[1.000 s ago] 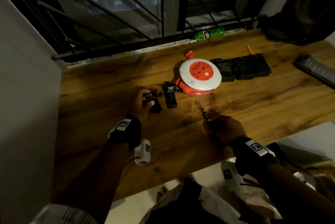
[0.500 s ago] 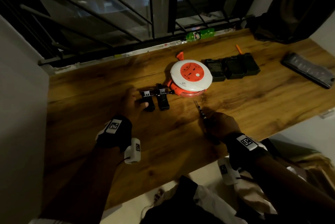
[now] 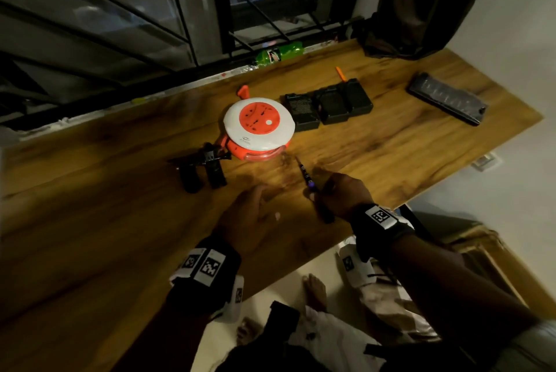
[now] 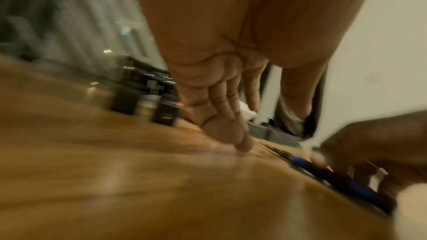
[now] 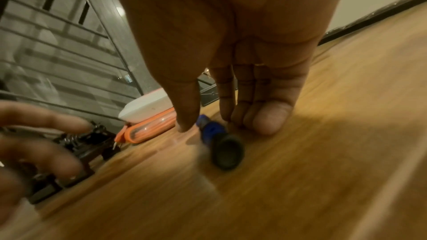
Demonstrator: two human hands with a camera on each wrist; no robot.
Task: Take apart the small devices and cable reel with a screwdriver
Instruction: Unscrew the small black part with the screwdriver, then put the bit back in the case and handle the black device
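Observation:
The white and orange cable reel (image 3: 258,128) lies flat on the wooden table (image 3: 105,206). Two small black devices (image 3: 189,174) (image 3: 215,171) stand just left of it, with nothing touching them. A black and blue screwdriver (image 3: 304,170) lies on the table, tip toward the reel. My right hand (image 3: 337,191) rests over its handle. In the right wrist view its straight thumb and fingers (image 5: 265,116) stand on either side of the screwdriver (image 5: 227,151), tips on the wood. My left hand (image 3: 252,215) is spread and blurred beside it, holding nothing, one fingertip (image 4: 242,147) on the table.
A row of black boxes (image 3: 328,104) sits right of the reel, with a small orange piece (image 3: 340,72) behind them. A long dark strip (image 3: 448,98) lies far right. A green bottle (image 3: 279,52) lies on the sill under the window bars. The table's front edge runs just below my wrists.
My left hand has let go of the black device and swung right, toward the screwdriver. My right hand stays at the screwdriver, which now lies flat on the table.

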